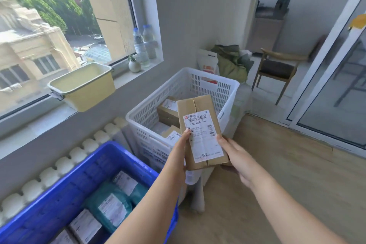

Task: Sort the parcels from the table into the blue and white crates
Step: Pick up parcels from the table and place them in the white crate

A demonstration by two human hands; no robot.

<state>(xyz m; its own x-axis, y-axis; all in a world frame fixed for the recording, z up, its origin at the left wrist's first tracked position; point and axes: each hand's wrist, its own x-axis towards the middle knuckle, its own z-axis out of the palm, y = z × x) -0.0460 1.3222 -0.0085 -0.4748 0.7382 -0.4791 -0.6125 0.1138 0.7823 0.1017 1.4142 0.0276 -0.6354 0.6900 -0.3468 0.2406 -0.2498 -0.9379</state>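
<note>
I hold a brown cardboard parcel [201, 130] with a white shipping label in front of me, over the near corner of the white crate [227, 87]. My left hand [181, 148] grips its left edge, thumb on the label. My right hand [235, 156] grips its right edge with fingers underneath. The white crate holds several cardboard boxes [168, 110]. The blue crate [65, 182] at lower left holds teal bags [111, 204] and labelled packets.
A yellow tub [83, 85] sits on the windowsill, with two water bottles [141, 45] and a small vase [134, 64] further along. A white radiator [65, 162] runs under the sill. Bags [229, 61] and a wooden chair [277, 73] stand behind the white crate. Wooden floor lies to the right.
</note>
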